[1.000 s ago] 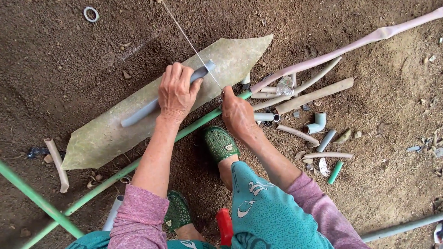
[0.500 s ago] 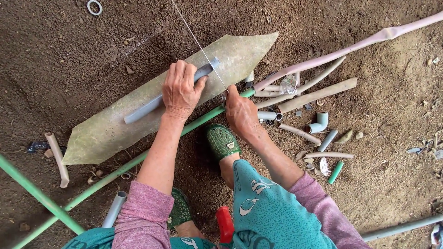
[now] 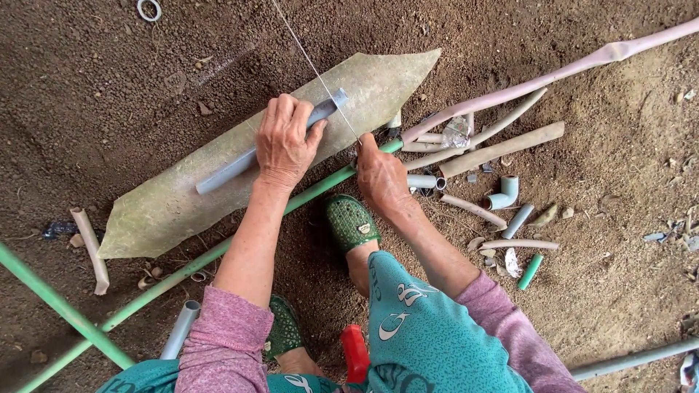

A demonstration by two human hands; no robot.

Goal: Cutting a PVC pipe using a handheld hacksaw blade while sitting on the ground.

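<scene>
Left hand (image 3: 285,142) pressed flat over a grey pipe (image 3: 226,169), which lies on a pale, leaf-shaped sheet (image 3: 182,204) on the dirt floor (image 3: 109,94). Right hand (image 3: 378,173) closed around a thin taut wire (image 3: 313,69) beside a green pipe (image 3: 182,273); pipe offcuts (image 3: 502,193) nearby.

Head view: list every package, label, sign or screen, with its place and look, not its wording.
No signs, screens or labels show.
Crumpled clear plastic wrapper: among the pipe scraps, right of the right hand.
Torn whitish scrap, perhaps packaging: on the dirt beside a short green pipe piece.
</scene>
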